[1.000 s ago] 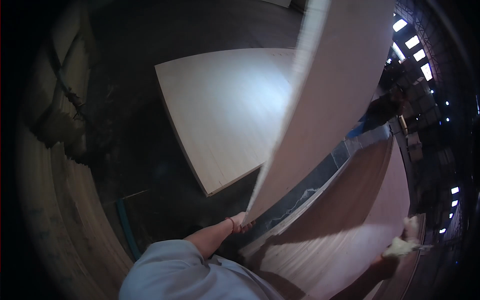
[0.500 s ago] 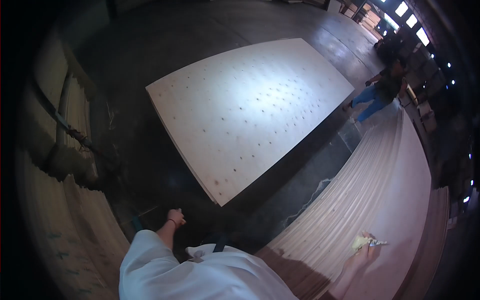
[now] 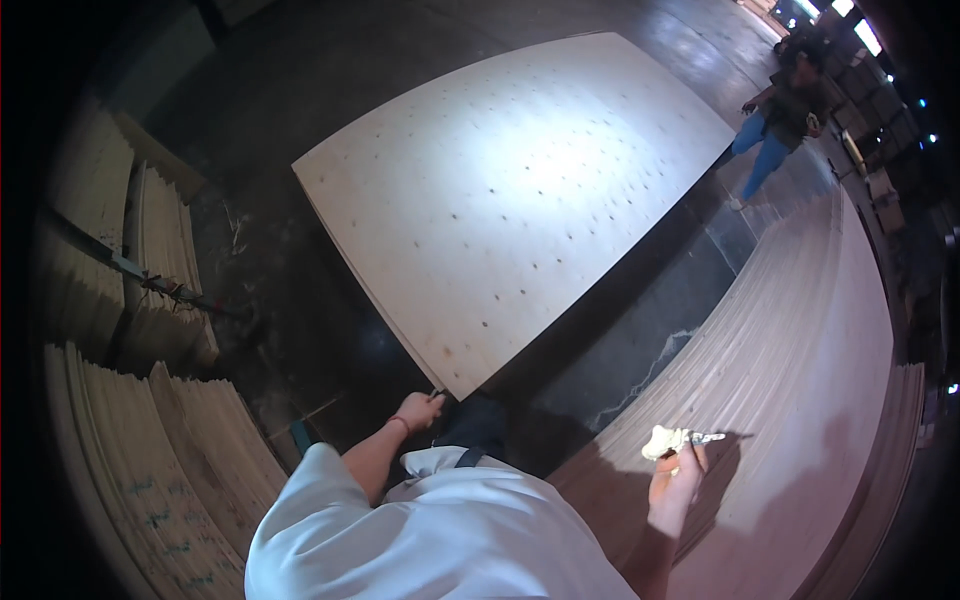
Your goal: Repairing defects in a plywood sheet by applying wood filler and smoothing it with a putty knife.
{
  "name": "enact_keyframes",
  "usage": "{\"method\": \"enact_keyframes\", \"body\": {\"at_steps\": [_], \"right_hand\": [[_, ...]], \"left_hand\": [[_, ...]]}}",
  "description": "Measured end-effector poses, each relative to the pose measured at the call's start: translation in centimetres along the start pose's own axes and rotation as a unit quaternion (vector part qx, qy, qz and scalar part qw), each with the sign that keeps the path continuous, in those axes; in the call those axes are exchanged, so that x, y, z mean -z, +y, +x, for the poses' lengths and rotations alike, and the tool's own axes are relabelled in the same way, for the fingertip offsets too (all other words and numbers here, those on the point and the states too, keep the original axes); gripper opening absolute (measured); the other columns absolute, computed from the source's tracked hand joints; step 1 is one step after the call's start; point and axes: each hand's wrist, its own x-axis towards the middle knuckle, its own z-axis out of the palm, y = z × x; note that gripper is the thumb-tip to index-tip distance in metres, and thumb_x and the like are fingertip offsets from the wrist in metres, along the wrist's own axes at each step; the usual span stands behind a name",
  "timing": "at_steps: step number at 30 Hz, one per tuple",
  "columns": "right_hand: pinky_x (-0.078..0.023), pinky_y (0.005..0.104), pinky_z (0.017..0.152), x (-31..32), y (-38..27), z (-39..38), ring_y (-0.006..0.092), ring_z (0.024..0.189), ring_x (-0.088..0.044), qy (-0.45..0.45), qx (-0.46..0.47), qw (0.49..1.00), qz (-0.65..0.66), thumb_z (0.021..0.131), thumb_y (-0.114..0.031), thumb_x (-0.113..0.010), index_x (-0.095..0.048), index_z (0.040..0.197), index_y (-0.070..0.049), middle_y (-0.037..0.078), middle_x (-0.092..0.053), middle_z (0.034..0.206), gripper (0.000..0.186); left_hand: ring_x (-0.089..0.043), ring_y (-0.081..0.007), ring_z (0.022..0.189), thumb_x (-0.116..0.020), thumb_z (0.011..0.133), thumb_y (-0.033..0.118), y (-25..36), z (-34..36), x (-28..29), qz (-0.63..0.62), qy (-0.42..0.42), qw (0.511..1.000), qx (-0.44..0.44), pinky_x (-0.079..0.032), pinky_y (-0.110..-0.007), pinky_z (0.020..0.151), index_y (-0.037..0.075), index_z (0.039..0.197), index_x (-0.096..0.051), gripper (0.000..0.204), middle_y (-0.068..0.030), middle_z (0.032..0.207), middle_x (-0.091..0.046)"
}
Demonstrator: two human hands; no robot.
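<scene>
A large pale veneer or plywood sheet (image 3: 440, 290), dotted with dark knots, lies before me. My left hand (image 3: 418, 410) is closed at its near corner. A small dark bit shows at the fingertips; I cannot tell what it is or whether they touch the sheet. My right hand (image 3: 678, 478) is raised over the long stack at my right. It grips what looks like a putty knife (image 3: 708, 437), its thin blade sticking out to the right. A lump of cream-coloured putty (image 3: 662, 442) sits beside the blade, against the fingers.
At my right runs a long stack of wooden sheets (image 3: 850, 370). More veneer stacks (image 3: 170, 450) stand at my left, with a dark bar (image 3: 120, 262) across the farther ones. Another person (image 3: 785, 115) stands beyond the sheet's far right corner on the dark floor.
My left hand has moved right and forward to the sheet's near corner. My right hand has lifted and come inward with the knife and putty. The view has shifted somewhat.
</scene>
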Motion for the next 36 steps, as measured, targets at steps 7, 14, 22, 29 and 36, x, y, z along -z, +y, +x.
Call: {"method": "enact_keyframes", "body": {"at_steps": [7, 14, 22, 29, 36], "right_hand": [[-0.055, 0.0385, 0.082, -5.6, 4.4, 4.9, 0.0237, 0.091, -0.067, -0.070, -0.134, 0.985, 0.082, 0.099, -0.012, -0.059, -0.063, 0.107, 0.001, 0.013, -0.068, 0.100, 0.016], [-0.055, 0.0450, 0.085, -9.4, 7.0, 8.4, 0.0292, 0.097, -0.068, -0.134, -0.235, 0.928, 0.257, 0.101, -0.009, -0.054, -0.063, 0.117, -0.005, 0.016, -0.070, 0.107, 0.019], [-0.051, 0.0462, 0.088, -12.0, 6.7, 4.2, 0.0304, 0.096, -0.064, -0.115, -0.339, 0.856, 0.373, 0.103, -0.033, -0.051, -0.070, 0.112, -0.010, 0.009, -0.072, 0.106, 0.031], [-0.054, 0.0406, 0.091, -10.8, 6.2, -3.9, 0.0219, 0.100, -0.070, -0.163, -0.337, 0.851, 0.369, 0.093, -0.031, -0.057, -0.073, 0.108, -0.012, 0.005, -0.075, 0.108, 0.030], [-0.050, 0.0439, 0.100, -6.6, 9.0, -12.4, 0.0276, 0.111, -0.065, -0.239, -0.306, 0.826, 0.409, 0.101, -0.033, -0.053, -0.064, 0.119, -0.003, 0.013, -0.068, 0.121, 0.037]], "left_hand": [[-0.065, -0.0254, 0.063, -0.053, 0.103, 0.051, 20.5, 0.9, 1.9, 0.019, -0.146, 0.981, -0.126, -0.053, -0.041, 0.068, 0.000, 0.093, -0.073, 0.057, -0.0126, 0.063, -0.064], [-0.069, -0.0252, 0.108, -0.062, 0.097, 0.057, 31.0, -2.4, 0.6, 0.070, -0.245, 0.910, -0.327, -0.053, -0.037, 0.096, 0.004, 0.123, -0.070, 0.059, -0.0142, 0.114, -0.073], [-0.073, -0.0343, 0.088, -0.077, 0.081, 0.061, 33.8, -8.2, 1.9, 0.115, -0.234, 0.808, -0.529, -0.058, -0.040, 0.079, 0.007, 0.142, -0.056, 0.084, -0.0173, 0.097, -0.073], [-0.067, -0.0286, 0.061, -0.080, 0.082, 0.041, 29.3, -15.2, 2.2, 0.186, -0.073, 0.689, -0.696, -0.054, -0.040, 0.056, 0.003, 0.141, -0.055, 0.074, -0.0086, 0.066, -0.064], [-0.060, -0.0289, 0.055, -0.079, 0.082, 0.032, 23.3, -21.3, 1.1, 0.145, -0.066, 0.651, -0.743, -0.049, -0.041, 0.054, -0.004, 0.139, -0.054, 0.072, -0.0075, 0.063, -0.057]]}}
